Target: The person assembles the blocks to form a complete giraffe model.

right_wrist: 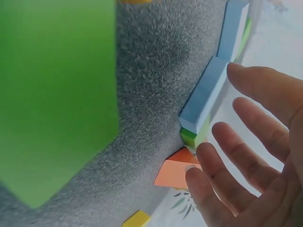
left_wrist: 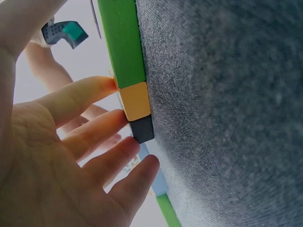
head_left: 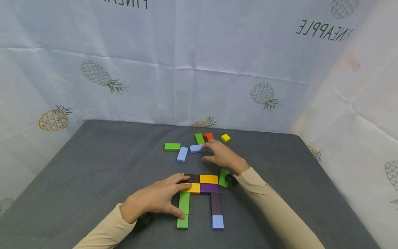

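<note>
Flat coloured blocks form a figure on the table: dark brown (head_left: pixel 192 178), orange-yellow (head_left: pixel 209 179) and purple (head_left: pixel 209 188) blocks across the top. Below hang a green leg (head_left: pixel 184 203) and a dark purple leg (head_left: pixel 216 204) ending in a light blue block (head_left: pixel 217 222). My left hand (head_left: pixel 155 199) rests over the figure's left side, fingertips at the dark brown and yellow blocks and thumb on the lower green block (head_left: pixel 182 223). Farther off, my right hand (head_left: pixel 222 154) hovers with loose fingers beside a light blue block (head_left: pixel 196 148); whether it touches is unclear.
Around the right hand lie an orange-red block (head_left: pixel 208 136), a small yellow block (head_left: pixel 225 138) and a green block (head_left: pixel 199 138). More loose blocks, green (head_left: pixel 172 147) and light blue (head_left: pixel 182 154), lie leftward. Another green block (head_left: pixel 223 178) sits beside the figure, under the right wrist.
</note>
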`<state>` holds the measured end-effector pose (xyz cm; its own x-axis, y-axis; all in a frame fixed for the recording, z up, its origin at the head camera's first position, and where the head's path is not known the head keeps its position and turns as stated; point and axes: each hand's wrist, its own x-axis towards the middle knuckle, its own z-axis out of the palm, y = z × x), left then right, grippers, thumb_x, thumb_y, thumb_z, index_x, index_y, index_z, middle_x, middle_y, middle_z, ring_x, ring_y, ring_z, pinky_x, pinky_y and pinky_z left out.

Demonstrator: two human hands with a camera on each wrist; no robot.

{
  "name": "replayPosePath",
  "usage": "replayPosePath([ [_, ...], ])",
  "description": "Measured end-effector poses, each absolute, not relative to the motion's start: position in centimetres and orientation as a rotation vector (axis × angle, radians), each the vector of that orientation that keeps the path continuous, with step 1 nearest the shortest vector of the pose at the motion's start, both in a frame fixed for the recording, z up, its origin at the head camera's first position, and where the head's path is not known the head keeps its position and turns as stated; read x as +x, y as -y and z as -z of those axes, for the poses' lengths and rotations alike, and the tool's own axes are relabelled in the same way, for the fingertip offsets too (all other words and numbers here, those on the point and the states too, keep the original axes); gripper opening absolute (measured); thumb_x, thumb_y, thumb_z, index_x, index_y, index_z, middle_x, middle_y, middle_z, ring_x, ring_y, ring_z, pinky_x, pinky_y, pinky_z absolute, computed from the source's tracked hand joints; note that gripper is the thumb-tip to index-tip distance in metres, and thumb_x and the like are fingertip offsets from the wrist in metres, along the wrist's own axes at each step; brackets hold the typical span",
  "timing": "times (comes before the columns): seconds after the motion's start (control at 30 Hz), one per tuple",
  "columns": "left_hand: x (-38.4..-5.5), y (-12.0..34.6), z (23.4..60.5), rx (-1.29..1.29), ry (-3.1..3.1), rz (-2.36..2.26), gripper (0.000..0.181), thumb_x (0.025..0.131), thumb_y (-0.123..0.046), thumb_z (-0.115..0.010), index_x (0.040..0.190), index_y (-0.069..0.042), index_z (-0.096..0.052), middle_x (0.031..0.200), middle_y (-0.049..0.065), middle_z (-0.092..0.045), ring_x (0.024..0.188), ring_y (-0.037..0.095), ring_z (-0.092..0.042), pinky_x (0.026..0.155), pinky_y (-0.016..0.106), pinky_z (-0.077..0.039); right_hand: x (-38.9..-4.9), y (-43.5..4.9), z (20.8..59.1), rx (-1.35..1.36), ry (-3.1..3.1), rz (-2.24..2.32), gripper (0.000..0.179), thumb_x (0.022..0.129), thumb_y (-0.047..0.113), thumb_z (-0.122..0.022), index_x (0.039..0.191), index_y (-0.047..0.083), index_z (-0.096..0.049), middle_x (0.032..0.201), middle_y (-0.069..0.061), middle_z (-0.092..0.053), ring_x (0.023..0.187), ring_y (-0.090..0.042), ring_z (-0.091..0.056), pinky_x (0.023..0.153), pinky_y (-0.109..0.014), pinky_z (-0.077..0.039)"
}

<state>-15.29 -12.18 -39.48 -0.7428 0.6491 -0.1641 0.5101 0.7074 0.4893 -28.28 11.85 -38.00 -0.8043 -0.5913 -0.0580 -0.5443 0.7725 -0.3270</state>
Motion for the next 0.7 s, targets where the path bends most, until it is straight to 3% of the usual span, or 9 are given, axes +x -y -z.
replayPosePath([
  [0.13,-15.3,12.2,39.5,0.905,-2.588,-0.611,0.086,0.074,-0.058,-0.081,0.145,-0.02,-0.052,0.159,0.002,-0.034,0.148,0.029,-0.031,0.11,0.053,-0.042,-29.1,-11.0,38.0,-0.884,-2.81,0.418,0.04,0.093,0.024,-0.071,0.129,0.009,-0.065,0.134,-0.01,-0.061,0.124,-0.027,-0.054,0.109,-0.045,-0.044],
  [0.37,-15.3,12.2,39.4,0.898,-2.583,-0.608,0.087,0.074,-0.058,-0.081,0.146,-0.02,-0.052,0.159,0.002,-0.034,0.148,0.029,-0.031,0.11,0.053,-0.041,-30.0,-9.9,38.2,-0.916,-2.779,0.375,0.043,0.091,0.02,-0.073,0.131,0.008,-0.064,0.129,-0.012,-0.06,0.113,-0.025,-0.057,0.104,-0.041,-0.048],
  [0.7,-15.3,12.2,39.3,0.899,-2.582,-0.597,0.087,0.073,-0.06,-0.08,0.145,-0.021,-0.052,0.159,0.001,-0.034,0.149,0.029,-0.031,0.11,0.053,-0.042,-30.2,-8.6,38.6,-0.899,-2.773,0.296,0.048,0.092,0.017,-0.072,0.137,0.011,-0.059,0.146,-0.012,-0.05,0.13,-0.03,-0.048,0.113,-0.044,-0.041],
])
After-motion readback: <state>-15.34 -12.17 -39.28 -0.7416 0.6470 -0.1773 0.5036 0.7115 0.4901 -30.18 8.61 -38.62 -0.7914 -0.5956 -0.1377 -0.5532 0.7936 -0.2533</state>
